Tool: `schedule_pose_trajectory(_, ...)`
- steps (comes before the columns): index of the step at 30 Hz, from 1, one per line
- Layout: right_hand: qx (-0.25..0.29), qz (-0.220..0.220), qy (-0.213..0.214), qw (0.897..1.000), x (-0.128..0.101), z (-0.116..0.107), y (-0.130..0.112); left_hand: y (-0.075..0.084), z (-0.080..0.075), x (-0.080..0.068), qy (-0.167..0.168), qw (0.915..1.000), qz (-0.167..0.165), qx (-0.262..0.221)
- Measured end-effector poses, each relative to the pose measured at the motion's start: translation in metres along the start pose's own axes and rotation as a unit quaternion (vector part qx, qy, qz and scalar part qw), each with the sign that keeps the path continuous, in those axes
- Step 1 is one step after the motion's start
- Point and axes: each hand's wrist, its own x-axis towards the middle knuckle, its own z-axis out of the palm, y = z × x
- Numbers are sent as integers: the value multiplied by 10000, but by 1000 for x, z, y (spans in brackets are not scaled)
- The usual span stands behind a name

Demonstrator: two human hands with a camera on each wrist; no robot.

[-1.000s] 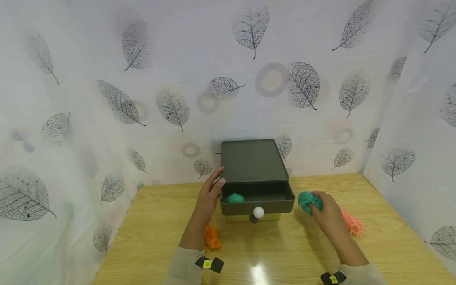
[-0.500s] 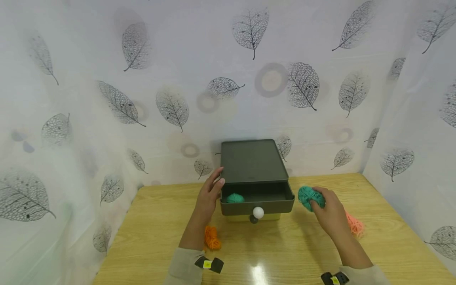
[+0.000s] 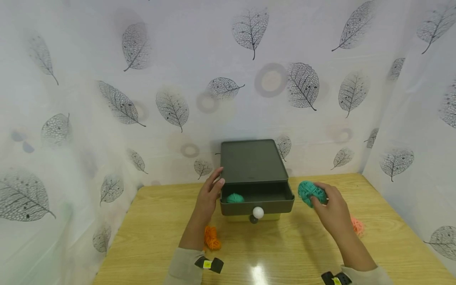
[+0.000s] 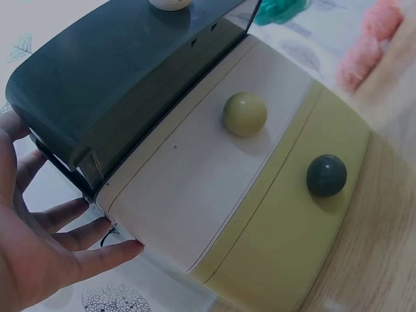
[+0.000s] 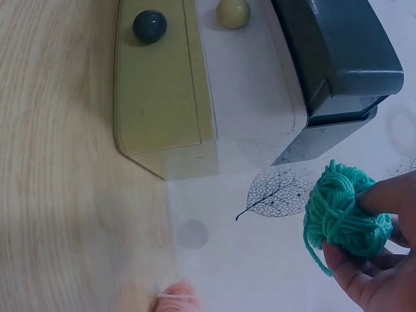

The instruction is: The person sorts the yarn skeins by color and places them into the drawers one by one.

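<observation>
Beside the drawer box [image 3: 253, 166], right hand [image 3: 333, 215] grips unlabelled yarn [image 3: 309, 192].

Bright, even light — glare on the table [image 3: 259, 273] — edges warped.

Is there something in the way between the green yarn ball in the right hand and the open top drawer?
Nothing visible. The green yarn ball is beside the open top drawer, with only bare table between.
</observation>
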Motion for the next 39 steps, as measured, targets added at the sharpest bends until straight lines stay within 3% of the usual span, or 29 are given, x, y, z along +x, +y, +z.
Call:
schedule_pose_trajectory(10,160,-386,368,9985,0,-9,-13,0,0,0,-7,10000,2,-20)
schedule_pose_trajectory(19,274,-418,311,9983,-1,-12,-29,0,0,0,-9,10000,-28,-20)
schedule_pose_trajectory(28,322,-729,671,9946,2,-11,-37,0,0,-1,3,10000,-41,-16)
schedule_pose_trajectory(39,659,-964,687,9908,7,-9,-52,1,0,-1,-10,10000,-15,-34)
